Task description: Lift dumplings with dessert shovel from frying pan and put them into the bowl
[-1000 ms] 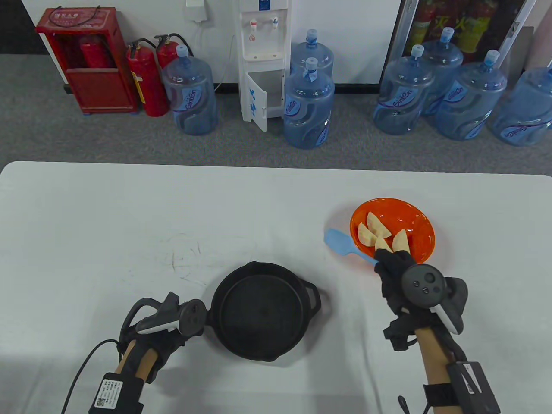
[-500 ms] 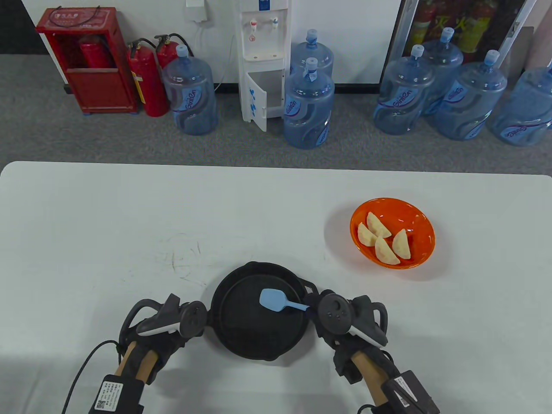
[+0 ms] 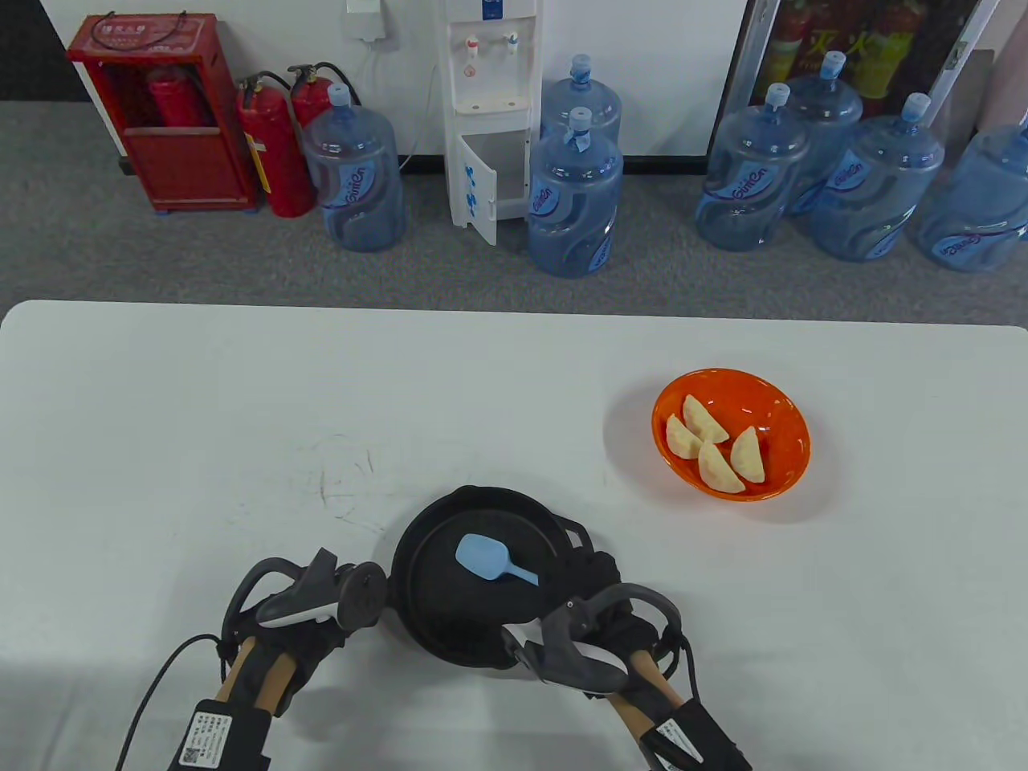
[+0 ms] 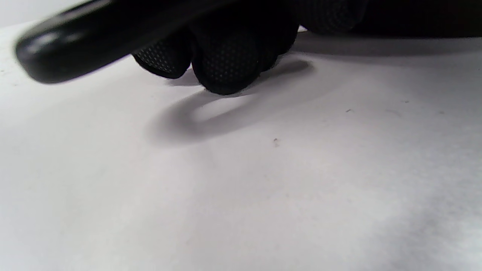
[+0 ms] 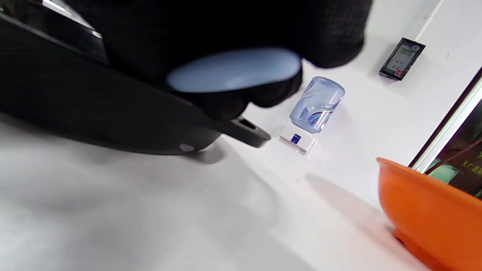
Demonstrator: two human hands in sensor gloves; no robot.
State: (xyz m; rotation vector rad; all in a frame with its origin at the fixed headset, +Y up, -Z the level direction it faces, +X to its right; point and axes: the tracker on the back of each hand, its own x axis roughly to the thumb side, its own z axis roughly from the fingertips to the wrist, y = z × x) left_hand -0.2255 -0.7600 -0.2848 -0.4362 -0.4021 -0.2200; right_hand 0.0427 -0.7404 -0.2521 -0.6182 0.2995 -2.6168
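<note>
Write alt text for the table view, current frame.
An empty black frying pan sits near the front of a white table, with the right hand holding a light blue dessert shovel over it and the left hand at the pan's left side. Further right, an orange bowl holds four dumplings.

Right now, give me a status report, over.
Left hand grips pan handle. Right hand holds blue shovel over empty frying pan. Four dumplings in orange bowl. Nothing blocking.

Pan [image 3: 482,594] front-centre, shovel [image 3: 490,557] in it; bowl [image 3: 783,434] behind-right w/ dumplings [image 3: 711,450] inside.
</note>
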